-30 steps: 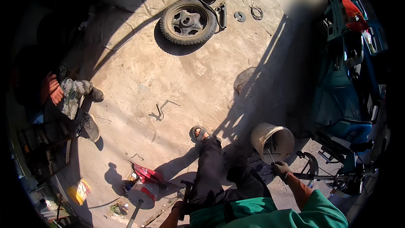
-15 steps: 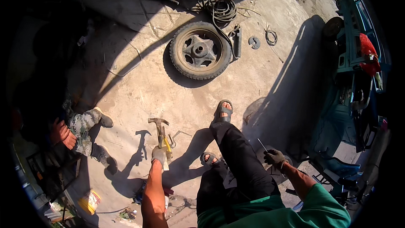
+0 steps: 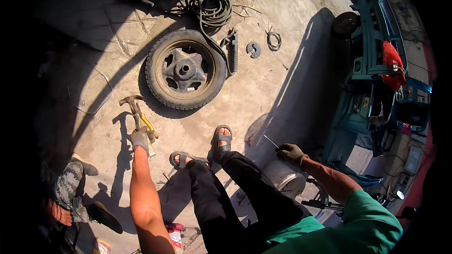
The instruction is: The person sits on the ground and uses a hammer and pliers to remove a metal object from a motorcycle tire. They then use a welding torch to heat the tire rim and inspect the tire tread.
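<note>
My left hand (image 3: 140,138), in a pale glove, is wrapped round a claw hammer (image 3: 132,102) and a yellow-handled tool (image 3: 149,125) whose kind I cannot make out. The hammer's head points away from me, just short of a spoked wheel with a tyre (image 3: 185,69) lying flat on the concrete. A pale flat end sticks out below that hand. My right hand (image 3: 291,154), gloved too, is closed on a thin metal rod like a screwdriver shaft (image 3: 270,141); its grip is hidden in the fingers.
Beyond the wheel lie a cable coil (image 3: 212,9), a dark spring-like part (image 3: 231,51), a notched grey disc (image 3: 254,50) and a wire loop (image 3: 273,41). A blue-green vehicle (image 3: 360,89) stands right, a white bucket (image 3: 287,178) by my leg. A person in camouflage trousers (image 3: 68,183) is at left.
I have stepped closer to the wheel, my left foot coming forward. My left hand has carried the hammer and yellow-handled tool toward it; the bucket now shows more. Both hands keep their holds.
</note>
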`<action>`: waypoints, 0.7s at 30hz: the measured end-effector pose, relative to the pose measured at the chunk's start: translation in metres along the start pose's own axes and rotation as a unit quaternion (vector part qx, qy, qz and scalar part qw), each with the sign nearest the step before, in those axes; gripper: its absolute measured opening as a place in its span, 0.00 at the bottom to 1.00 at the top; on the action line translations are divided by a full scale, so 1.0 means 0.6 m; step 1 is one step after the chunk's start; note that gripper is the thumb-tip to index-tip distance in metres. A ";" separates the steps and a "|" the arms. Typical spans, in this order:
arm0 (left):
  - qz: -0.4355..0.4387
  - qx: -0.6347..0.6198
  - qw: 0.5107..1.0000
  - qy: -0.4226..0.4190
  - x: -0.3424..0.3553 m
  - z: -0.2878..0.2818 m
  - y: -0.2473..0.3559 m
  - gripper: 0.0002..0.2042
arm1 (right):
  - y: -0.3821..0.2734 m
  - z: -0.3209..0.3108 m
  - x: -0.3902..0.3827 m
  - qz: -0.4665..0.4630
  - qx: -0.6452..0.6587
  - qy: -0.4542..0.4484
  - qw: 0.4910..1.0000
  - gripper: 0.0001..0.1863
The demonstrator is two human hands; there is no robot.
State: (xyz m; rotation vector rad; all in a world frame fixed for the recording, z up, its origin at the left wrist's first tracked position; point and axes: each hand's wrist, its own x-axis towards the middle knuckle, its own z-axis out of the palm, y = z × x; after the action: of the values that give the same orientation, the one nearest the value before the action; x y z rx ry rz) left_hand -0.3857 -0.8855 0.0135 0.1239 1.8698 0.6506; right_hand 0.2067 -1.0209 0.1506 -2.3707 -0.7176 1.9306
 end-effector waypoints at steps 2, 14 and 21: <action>0.040 -0.048 0.998 -0.025 0.054 0.001 0.009 0.14 | 0.010 0.014 -0.005 0.023 0.022 -0.015 0.999 0.13; -0.076 0.098 0.992 -0.032 0.035 -0.009 -0.282 0.18 | -0.009 0.094 0.001 0.038 -0.073 -0.049 0.995 0.15; -0.167 -0.036 0.973 -0.153 -0.174 0.007 -0.374 0.13 | -0.195 0.271 0.108 -0.065 -0.057 -0.120 0.989 0.18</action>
State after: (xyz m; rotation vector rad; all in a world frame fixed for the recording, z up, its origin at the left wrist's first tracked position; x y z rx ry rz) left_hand -0.2916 -1.1131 -0.0105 -0.1308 1.5206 0.4362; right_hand 0.0246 -0.9392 0.0837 -2.1069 -0.9937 2.1946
